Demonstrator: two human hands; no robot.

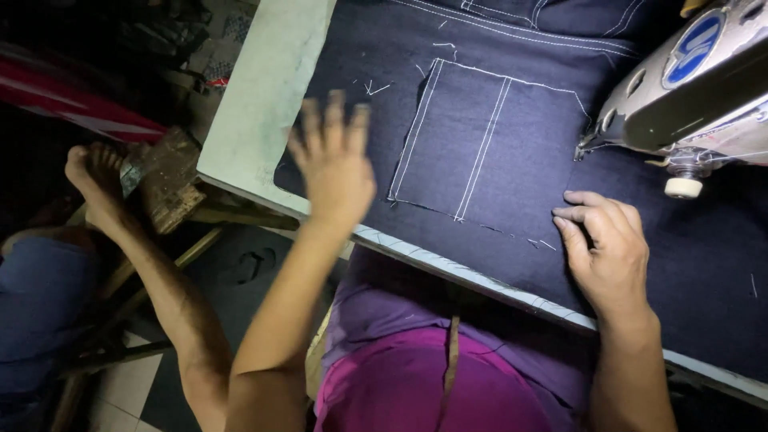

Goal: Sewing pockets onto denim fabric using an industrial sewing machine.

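Fingers (334, 120) of left hand (334, 168) spread wide and blurred, palm down over dark denim fabric (672, 264), gripping nothing; can't tell if they touch the cloth or float just above it. Right hand (608, 248) flat on the same fabric, fingers loosely curled and pointing left, pressing down, nothing grasped.

Nearest the camera: purple-pink clothing (416, 376) on the person's lap, below the table edge (448, 268). Both forearms come up from the bottom of the view.

Denim lies spread over the pale sewing table (264, 96), covers most of it, hangs past the near edge. Pocket patch (488, 144) with white stitch lines sits on the denim between the two hands, two parallel stitch rows down its middle. Right fingertips just beside the patch's lower right corner; left hand just beside its left edge. Loose white thread bits (374, 86) scattered on the fabric above the left hand.

Farther right: sewing machine head (688, 88), grey metal, needle area near the patch's upper right corner, white round knob (683, 187) underneath.

Far left, off the table: another person's arm and hand (96, 180) beside a wooden block (164, 180), blue clothing (40, 296) below. Dark floor beyond.
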